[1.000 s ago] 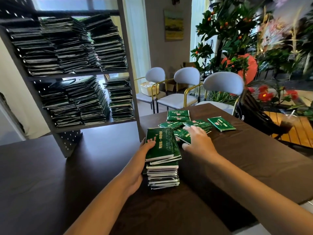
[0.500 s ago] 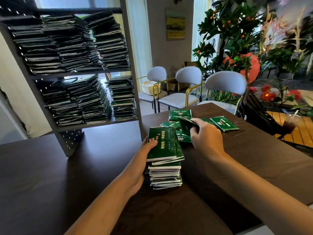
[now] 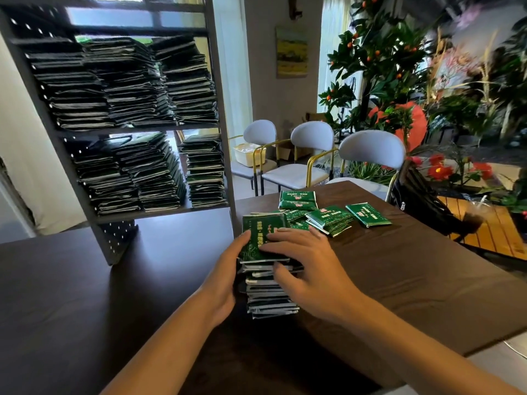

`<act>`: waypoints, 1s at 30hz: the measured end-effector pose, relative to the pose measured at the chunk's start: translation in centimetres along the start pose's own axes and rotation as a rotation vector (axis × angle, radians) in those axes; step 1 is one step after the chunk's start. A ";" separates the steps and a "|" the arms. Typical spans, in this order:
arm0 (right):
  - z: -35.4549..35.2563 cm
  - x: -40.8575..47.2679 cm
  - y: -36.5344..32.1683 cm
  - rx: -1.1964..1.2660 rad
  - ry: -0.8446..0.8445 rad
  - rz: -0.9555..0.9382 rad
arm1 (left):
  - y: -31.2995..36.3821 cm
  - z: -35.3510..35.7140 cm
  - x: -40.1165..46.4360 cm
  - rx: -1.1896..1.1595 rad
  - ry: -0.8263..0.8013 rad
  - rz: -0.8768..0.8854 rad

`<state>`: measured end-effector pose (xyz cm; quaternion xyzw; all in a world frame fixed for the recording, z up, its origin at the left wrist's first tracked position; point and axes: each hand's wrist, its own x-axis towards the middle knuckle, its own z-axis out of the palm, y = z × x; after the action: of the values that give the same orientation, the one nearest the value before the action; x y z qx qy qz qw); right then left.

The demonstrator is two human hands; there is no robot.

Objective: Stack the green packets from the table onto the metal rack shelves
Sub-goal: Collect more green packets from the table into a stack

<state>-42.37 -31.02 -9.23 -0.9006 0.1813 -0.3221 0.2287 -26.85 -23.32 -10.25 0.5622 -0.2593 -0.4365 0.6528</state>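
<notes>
Three chairs [image 3: 310,155], orange tree [image 3: 379,61], blurred flowers [image 3: 445,169].

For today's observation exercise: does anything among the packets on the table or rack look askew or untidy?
Yes. The pile held between the left hand and right hand is ragged, its edges jutting unevenly. The loose packets behind lie scattered, overlapping at odd angles.
</notes>
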 end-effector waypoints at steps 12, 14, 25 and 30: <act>-0.1 2.9 -0.3 1.039 -0.040 1.059 | 1.3 0.9 0.6 0.064 -0.055 -0.149; 1.1 3.1 -0.3 1.092 -0.046 1.046 | 1.1 1.3 0.5 0.040 -0.070 -0.158; 2.3 3.0 0.6 1.057 -0.067 1.023 | 0.4 0.6 -0.2 -0.165 -0.067 -0.225; 1.5 2.2 1.1 1.064 -0.106 1.001 | 1.5 -0.3 -0.6 -0.039 -0.056 -0.357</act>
<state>-39.98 -32.54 -9.78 -0.4915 0.3790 -0.1793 0.7633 -26.49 -22.64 -8.83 0.5742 -0.1649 -0.5658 0.5683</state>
